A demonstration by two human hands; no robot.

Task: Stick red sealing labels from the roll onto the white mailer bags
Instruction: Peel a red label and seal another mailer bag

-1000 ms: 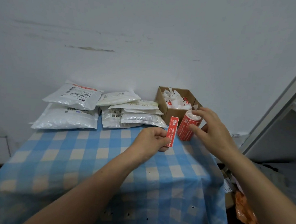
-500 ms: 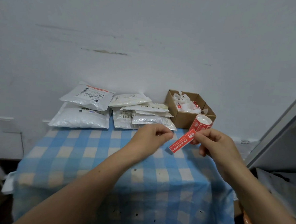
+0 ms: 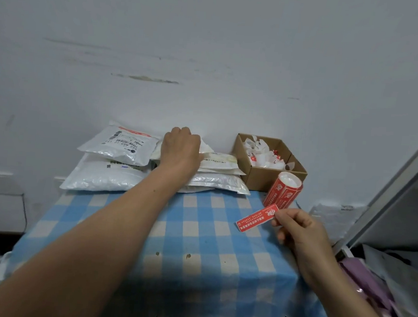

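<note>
While outstretched, left hand (palm down) atop bags

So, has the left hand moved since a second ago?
Yes. The left hand left the tablecloth near the label roll and reached back to grip the top mailer bag beside the cardboard box.

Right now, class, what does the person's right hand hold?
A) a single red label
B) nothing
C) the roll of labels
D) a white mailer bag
A: the right hand pinches one end of a loose red label, while the roll stands on the table in no hand and the left hand grips a mailer bag.
</note>
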